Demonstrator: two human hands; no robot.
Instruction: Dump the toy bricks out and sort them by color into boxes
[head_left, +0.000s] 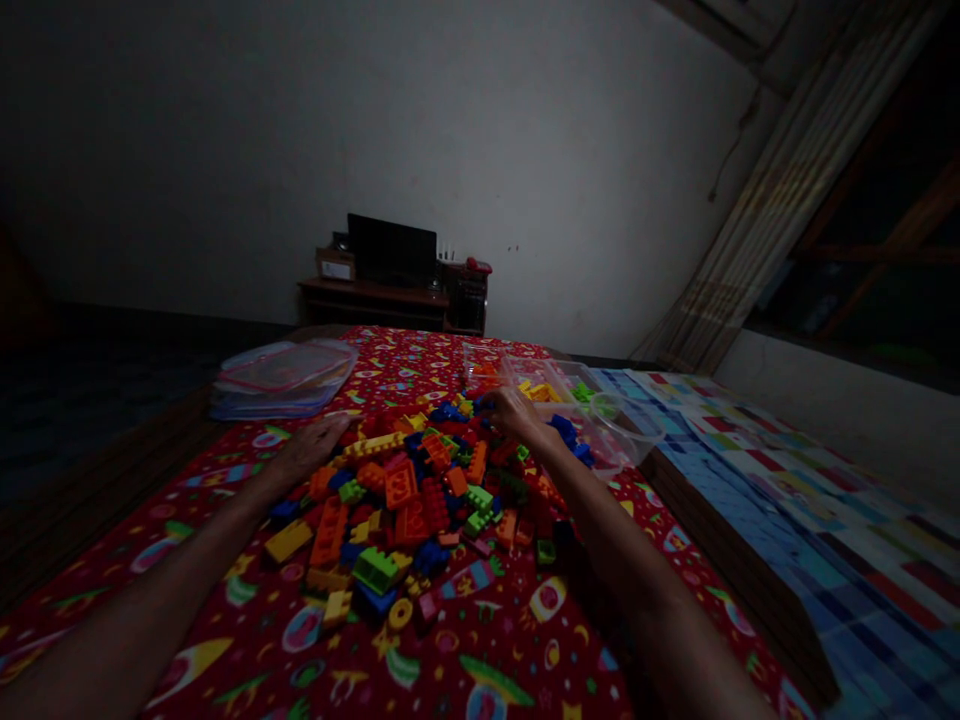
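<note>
A heap of plastic building bricks (405, 500) in orange, yellow, green, blue and red lies on a red patterned cloth (517, 640). My left hand (311, 447) lies flat and open on the cloth at the heap's left edge, fingers stretched towards the bricks. My right hand (514, 412) reaches to the far right side of the heap, fingers curled among the bricks; what they hold, if anything, is hidden. Just beyond it stand clear plastic boxes (600, 410) with sorted bricks inside.
Stacked clear lids (281, 375) lie at the far left on the cloth. A checked cover (787, 500) spreads to the right. A low wooden stand with a dark screen (391, 252) is against the far wall. The room is dim.
</note>
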